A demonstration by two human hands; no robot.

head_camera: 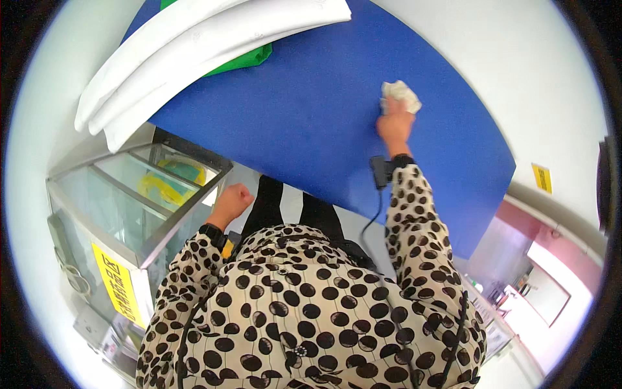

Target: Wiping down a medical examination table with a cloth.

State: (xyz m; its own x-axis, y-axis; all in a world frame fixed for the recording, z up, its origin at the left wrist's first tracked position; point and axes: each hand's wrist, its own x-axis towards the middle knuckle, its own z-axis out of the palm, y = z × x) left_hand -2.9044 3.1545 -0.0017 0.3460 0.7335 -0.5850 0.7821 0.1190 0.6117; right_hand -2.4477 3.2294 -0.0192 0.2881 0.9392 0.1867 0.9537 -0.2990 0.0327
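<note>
My right hand [396, 127] presses a crumpled off-white cloth [401, 95] against a blue tabletop [311, 112], toward the table's right part. The fingers lie partly under or behind the cloth. A black wristband with a small dark device and a cable sits at that wrist. My left hand [234, 200] is curled into a loose fist beside my body, between the table edge and a glass cabinet; no object shows in it. Long white folded fabric [204, 53] lies over the table's upper left, with green material [245, 59] showing from beneath it.
The glass-topped cabinet [141, 194] with a metal frame stands close at my left, yellow and green items inside and a yellow label [118, 284] bearing writing on its side. A white wall [486, 58] borders the table's far side. A cable hangs from my right wrist.
</note>
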